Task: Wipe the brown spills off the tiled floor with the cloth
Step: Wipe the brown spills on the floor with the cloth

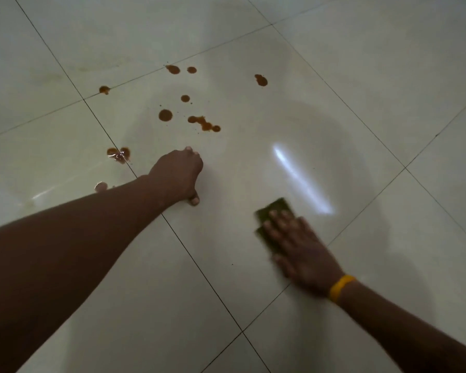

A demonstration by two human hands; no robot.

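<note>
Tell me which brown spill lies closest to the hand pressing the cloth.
The elongated chain of joined blots, just beyond the left hand. It sits nearest the right hand on the cloth; the other spills lie farther up or left.

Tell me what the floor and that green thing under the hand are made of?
The floor looks like glazed ceramic tile: pale, glossy, mirroring a light streak, with dark grout lines. The green cloth under the right hand seems soft fabric or a scrub pad: dull, folded, no shine. Blur hides its weave.
</note>
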